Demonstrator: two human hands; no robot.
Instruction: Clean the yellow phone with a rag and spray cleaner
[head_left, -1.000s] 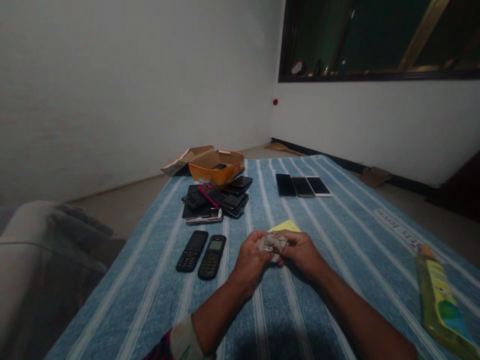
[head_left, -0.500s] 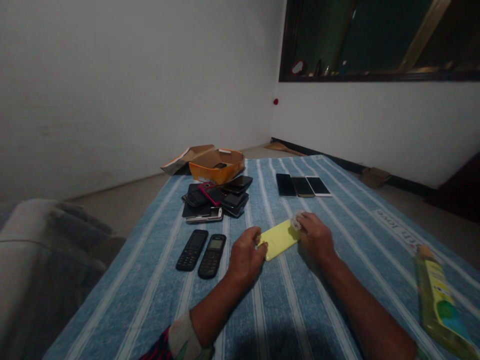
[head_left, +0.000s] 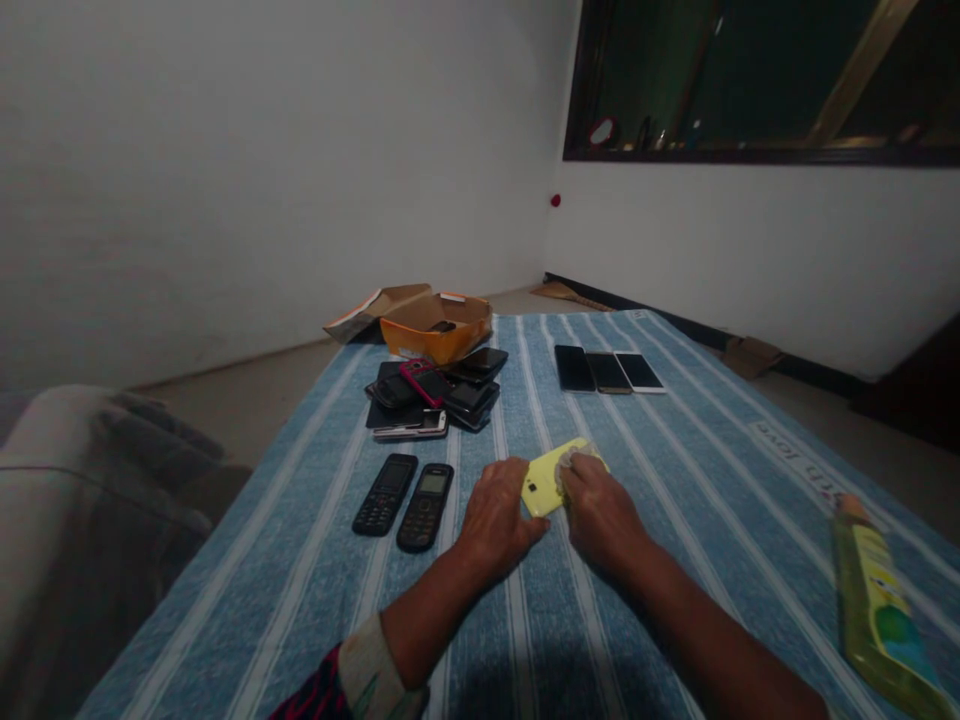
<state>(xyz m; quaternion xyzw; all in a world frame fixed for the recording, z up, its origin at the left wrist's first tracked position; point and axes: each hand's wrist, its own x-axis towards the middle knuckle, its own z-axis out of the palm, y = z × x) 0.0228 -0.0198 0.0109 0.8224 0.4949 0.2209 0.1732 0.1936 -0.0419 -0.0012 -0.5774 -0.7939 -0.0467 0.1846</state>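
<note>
A yellow phone (head_left: pixel 541 484) is back side up above the striped cloth, its dark camera spot showing near the left end. My left hand (head_left: pixel 496 520) grips that end, thumb along the near edge. In my right hand (head_left: pixel 600 508) is a crumpled whitish wipe (head_left: pixel 564 468), pressed on the phone's back; whether it is tissue or cloth I cannot tell. To the left of my left hand lie two black keypad phones (head_left: pixel 385 495) side by side. Beyond is a pile of phones (head_left: pixel 439 393), mostly dark, one with a pink-red edge.
An open orange cardboard box (head_left: pixel 431 345) stands behind the pile. Three flat smartphones (head_left: pixel 609 371) lie in a row at the far right. A bottle of yellowish liquid (head_left: pixel 881 600) lies near the right edge of the blue striped tablecloth (head_left: pixel 300 560). Grey fabric (head_left: pixel 97 560) is at the left.
My right hand has moved left with the wipe, from the phone's right end onto its back. The camera spot now shows. My left hand still holds the left end.
</note>
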